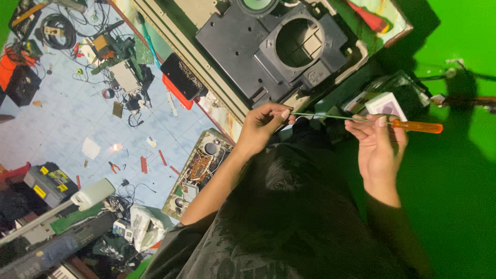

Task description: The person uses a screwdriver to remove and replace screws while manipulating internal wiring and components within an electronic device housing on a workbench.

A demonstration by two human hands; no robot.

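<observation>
i see my left hand (263,126) pinching the screwdriver (361,122) shaft, my right hand (380,142) gripping its orange handle.

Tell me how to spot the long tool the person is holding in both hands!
Find the big dark grey plastic housing with a round hole at the top. Just below it, two hands hold a long thin screwdriver with a clear orange handle level: the left hand pinches its metal tip, the right hand grips near the handle. Nothing else nearby is that slim or has its glowing orange end.
</observation>
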